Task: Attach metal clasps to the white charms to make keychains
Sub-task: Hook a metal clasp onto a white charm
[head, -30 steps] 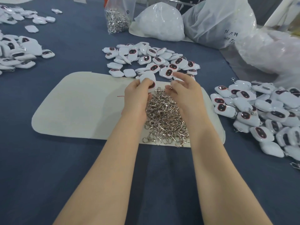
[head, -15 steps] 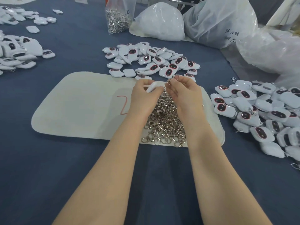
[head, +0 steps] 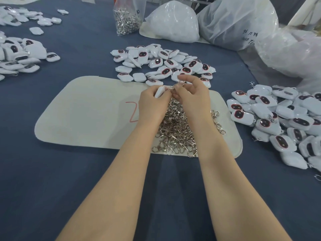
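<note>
My left hand (head: 152,103) grips a white charm (head: 160,91) edge-on, just above a heap of metal clasps (head: 175,126) on a pale mat (head: 83,115). My right hand (head: 192,98) pinches a single metal clasp (head: 176,85) right against the charm's end. Whether the clasp is hooked on is hidden by my fingers. A pile of loose white charms (head: 161,63) with dark red-rimmed faces lies just beyond my hands. To the right sits a pile of charms with clasps on them (head: 281,119).
A clear bag of clasps (head: 127,16) stands at the back, with large white plastic bags (head: 175,23) beside it and further bags at the right. More charms (head: 19,53) lie at the far left on the dark blue table (head: 52,180). A red "2" (head: 132,112) marks the mat.
The charm turned from flat to edge-on in my left hand. My right hand brought a clasp up from the heap to the charm's end, and both hands shifted slightly left, uncovering the red mark.
</note>
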`<state>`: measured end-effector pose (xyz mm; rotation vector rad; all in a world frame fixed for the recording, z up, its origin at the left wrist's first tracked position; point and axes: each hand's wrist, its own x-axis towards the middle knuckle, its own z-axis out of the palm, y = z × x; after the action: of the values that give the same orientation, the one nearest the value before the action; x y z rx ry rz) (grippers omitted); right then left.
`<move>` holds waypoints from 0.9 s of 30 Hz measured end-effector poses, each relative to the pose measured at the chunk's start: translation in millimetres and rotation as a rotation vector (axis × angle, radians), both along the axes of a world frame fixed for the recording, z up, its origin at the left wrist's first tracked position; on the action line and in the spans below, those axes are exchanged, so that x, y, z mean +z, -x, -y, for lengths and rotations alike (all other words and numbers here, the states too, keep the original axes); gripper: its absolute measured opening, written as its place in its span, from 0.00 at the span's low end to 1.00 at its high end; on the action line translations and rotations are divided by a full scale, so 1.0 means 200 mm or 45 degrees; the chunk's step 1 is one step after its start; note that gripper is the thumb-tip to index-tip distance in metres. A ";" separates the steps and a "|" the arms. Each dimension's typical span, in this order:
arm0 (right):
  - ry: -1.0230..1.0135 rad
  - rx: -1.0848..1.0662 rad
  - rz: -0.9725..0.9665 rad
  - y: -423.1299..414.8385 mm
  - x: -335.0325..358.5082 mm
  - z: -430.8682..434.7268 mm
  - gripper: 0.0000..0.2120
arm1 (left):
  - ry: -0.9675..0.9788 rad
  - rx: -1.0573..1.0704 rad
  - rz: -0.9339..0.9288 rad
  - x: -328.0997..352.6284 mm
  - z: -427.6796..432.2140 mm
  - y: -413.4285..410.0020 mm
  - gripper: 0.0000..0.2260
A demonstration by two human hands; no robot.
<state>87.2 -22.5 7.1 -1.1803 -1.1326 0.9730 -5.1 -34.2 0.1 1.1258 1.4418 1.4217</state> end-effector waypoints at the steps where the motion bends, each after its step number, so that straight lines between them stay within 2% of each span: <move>1: 0.004 -0.016 0.036 0.00 0.00 0.00 0.09 | 0.002 0.001 0.003 0.00 0.00 0.00 0.04; 5: 0.014 -0.098 0.195 0.01 -0.01 0.01 0.08 | 0.018 -0.002 0.005 0.00 0.00 -0.01 0.04; 14: -0.094 -0.139 0.278 0.02 -0.01 0.01 0.10 | 0.003 -0.007 0.028 0.01 -0.01 -0.01 0.09; 19: -0.137 -0.131 0.308 0.02 -0.02 0.02 0.12 | -0.021 0.005 -0.021 0.00 -0.01 0.00 0.03; 22: -0.159 -0.144 0.344 0.02 -0.02 0.02 0.12 | -0.037 0.043 -0.022 -0.01 -0.02 0.00 0.09; 27: -0.129 -0.133 0.511 0.01 -0.04 0.03 0.07 | -0.046 0.076 0.025 0.00 -0.02 0.00 0.06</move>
<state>84.9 -27.7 -0.6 -1.3739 -1.4017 0.6045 -4.6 -31.0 -0.5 1.0964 1.4521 1.5022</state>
